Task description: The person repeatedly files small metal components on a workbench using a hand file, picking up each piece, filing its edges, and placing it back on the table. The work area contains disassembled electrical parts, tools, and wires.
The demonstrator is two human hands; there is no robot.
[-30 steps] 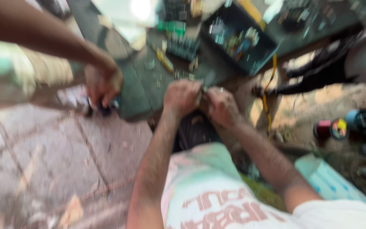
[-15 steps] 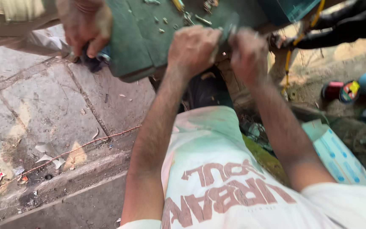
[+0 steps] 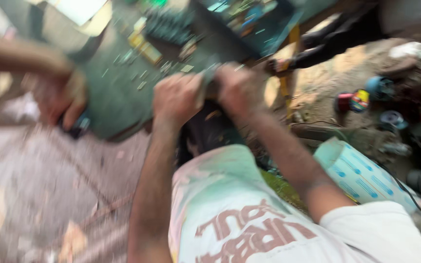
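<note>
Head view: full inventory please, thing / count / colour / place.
Worktop: 1, dark green, top centre, strewn with small blurred parts.
Bin: 1, dark blue, top, right of centre, contents too blurred to tell.
Tape rolls: several, red, blue and dark, on the ground at right.
Box: 1, pale blue, lower right beside the right forearm.
Pavement: grey slabs, lower left.
Other hand: 1, another person's, at the worktop's left edge, on a small dark thing.
Shirt: 1, white with red lettering, bottom centre.
Left hand: closed on a small dark item at the worktop's near edge.
Right hand: closed on the same item.
</note>
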